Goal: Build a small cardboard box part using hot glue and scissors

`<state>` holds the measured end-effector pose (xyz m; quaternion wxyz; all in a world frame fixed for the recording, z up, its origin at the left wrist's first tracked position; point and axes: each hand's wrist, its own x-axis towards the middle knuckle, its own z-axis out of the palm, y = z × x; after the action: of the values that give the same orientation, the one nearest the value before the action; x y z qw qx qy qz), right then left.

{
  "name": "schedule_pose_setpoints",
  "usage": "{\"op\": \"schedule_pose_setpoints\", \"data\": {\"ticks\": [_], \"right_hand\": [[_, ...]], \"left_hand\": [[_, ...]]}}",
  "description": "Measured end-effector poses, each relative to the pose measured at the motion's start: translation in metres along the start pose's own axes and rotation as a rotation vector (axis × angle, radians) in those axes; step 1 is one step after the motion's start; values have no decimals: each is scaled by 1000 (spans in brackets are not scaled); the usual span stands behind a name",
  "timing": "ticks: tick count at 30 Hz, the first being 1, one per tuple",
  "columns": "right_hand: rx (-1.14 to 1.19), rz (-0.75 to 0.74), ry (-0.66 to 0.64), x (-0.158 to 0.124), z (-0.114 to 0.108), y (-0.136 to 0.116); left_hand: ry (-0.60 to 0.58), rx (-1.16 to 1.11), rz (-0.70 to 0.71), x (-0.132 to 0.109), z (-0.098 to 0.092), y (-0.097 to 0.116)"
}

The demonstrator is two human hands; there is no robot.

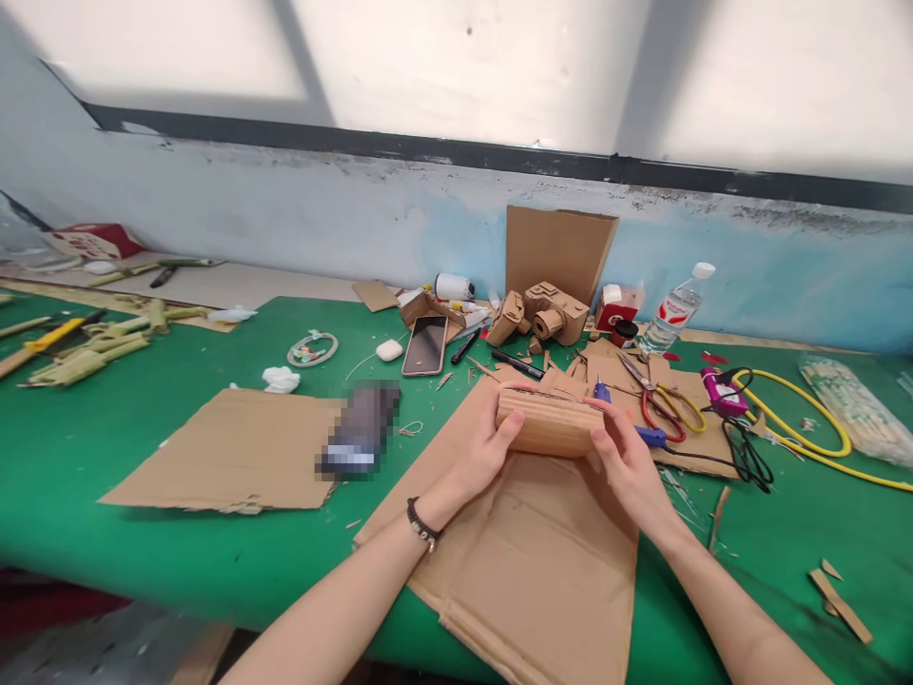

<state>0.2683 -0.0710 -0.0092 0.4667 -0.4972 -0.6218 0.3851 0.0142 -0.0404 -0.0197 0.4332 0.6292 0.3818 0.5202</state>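
Observation:
A small folded cardboard piece (pixel 549 425) with ribbed, corrugated faces is held up between both hands. My left hand (pixel 481 455) grips its left end, thumb on the near face and fingers behind. At the right end, my right hand (pixel 622 457) pinches it the same way. Below lies a large cardboard sheet (pixel 549 561) that reaches over the table's front edge. Just beyond the hands are cardboard scraps and a blue glue gun (pixel 648 436), partly hidden by my right hand. A cardboard model camera (pixel 556 314) stands farther back.
Scissors (pixel 652 390) with red and yellow handles lie right of the hands, near a black cable (pixel 748 457) and yellow hose (pixel 842 438). A water bottle (pixel 677 309) stands behind. Leftward are a phone (pixel 426 344), a blurred dark object (pixel 360 428) and a cardboard sheet (pixel 228 452).

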Motion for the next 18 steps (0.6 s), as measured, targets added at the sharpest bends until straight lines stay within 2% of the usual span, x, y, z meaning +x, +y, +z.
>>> {"op": "schedule_pose_setpoints", "data": {"ticks": [8, 14, 18], "right_hand": [[63, -27, 78, -9, 21, 0], [-21, -55, 289, -20, 42, -9], [42, -27, 350, -24, 52, -11]], "left_hand": [[66, -127, -105, -1, 6, -7], [99, -117, -16, -9, 21, -7], [89, -120, 9, -14, 25, -10]]}}
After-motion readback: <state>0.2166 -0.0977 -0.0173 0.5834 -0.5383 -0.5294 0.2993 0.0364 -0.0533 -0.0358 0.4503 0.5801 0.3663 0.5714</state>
